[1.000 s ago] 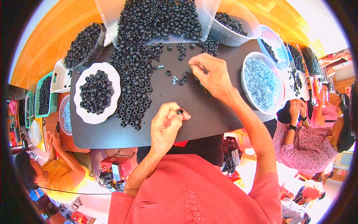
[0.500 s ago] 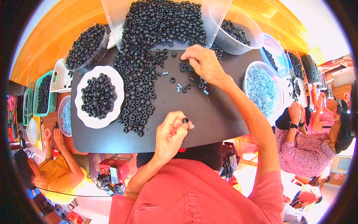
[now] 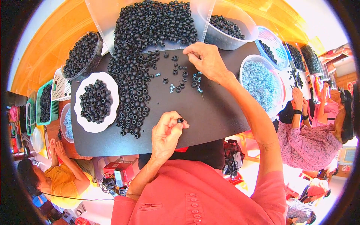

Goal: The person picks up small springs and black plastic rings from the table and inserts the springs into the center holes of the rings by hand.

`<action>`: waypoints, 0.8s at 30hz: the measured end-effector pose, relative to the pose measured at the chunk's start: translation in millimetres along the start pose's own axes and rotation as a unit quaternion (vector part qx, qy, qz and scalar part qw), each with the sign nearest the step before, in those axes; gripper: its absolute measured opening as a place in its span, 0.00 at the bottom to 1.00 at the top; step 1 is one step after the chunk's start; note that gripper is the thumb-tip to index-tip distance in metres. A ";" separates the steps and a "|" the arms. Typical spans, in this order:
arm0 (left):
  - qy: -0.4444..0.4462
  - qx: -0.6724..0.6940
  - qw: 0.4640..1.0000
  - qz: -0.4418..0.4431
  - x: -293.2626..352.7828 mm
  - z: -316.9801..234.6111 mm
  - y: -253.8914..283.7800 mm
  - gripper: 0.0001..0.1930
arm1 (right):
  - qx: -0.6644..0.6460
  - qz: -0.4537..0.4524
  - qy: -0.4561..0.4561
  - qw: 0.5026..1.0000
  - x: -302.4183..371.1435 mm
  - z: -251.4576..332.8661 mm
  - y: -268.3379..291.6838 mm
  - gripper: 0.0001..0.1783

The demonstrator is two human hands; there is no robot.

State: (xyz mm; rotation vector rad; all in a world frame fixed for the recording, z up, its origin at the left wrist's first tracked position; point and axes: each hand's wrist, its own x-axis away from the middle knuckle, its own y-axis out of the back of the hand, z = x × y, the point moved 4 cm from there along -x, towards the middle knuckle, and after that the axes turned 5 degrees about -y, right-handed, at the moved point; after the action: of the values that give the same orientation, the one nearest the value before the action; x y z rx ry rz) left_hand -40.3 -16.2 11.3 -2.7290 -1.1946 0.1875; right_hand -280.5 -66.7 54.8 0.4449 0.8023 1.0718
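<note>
My left hand (image 3: 165,137) is closed near the front edge of the dark table (image 3: 180,101). Thumb and index finger pinch a black round piece with a hole (image 3: 180,120). Farther off, my right hand (image 3: 210,62) hovers beside several scattered black pieces (image 3: 175,58), its fingers curled and bent together. Whatever those fingertips hold, if anything, cannot be made out. Small clear bluish pieces (image 3: 172,88) lie among the loose black ones. A large heap of black pieces (image 3: 131,82) spills from a tipped clear bin (image 3: 98,26) onto the table, left of both hands.
A white scalloped plate (image 3: 79,108) of black pieces stands at left, a clear tub (image 3: 98,56) behind it. At right are a bowl of clear bluish pieces (image 3: 260,86), a translucent tub (image 3: 236,43) and a blue basket (image 3: 283,62). Co-workers sit at left (image 3: 63,183) and right (image 3: 307,146).
The whole view has shifted slightly. My right hand has moved right and away, uncovering more loose black pieces. My left hand still pinches its black piece.
</note>
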 end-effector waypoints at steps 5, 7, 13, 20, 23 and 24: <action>0.015 -0.002 1.000 0.003 2.2 -0.7 0.4 0.07 | 0.055 0.027 0.060 0.996 -18.5 7.3 -21.4 0.10; 0.031 0.004 0.999 0.012 3.3 2.7 1.4 0.06 | 0.086 0.039 0.088 0.992 -25.1 5.6 -32.9 0.09; 0.024 0.018 1.000 0.008 2.5 1.0 0.4 0.06 | 0.158 0.098 0.028 0.982 -32.3 3.5 -31.3 0.10; 0.017 0.007 1.000 -0.010 0.4 0.4 1.4 0.07 | 0.159 0.074 -0.018 0.984 -19.6 -3.5 -18.3 0.09; 0.016 0.004 1.000 -0.012 0.9 2.0 1.7 0.07 | 0.146 0.054 -0.021 0.988 -20.4 0.2 -17.0 0.10; 0.015 0.011 1.000 -0.013 1.0 2.4 1.1 0.07 | 0.145 0.061 -0.033 0.987 -20.0 -0.1 -16.6 0.09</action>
State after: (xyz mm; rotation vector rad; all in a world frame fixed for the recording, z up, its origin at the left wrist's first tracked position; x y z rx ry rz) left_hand -39.2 -16.0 8.7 -2.6861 -1.2134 0.1545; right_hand -275.4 -91.9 50.7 0.7813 0.8840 1.0500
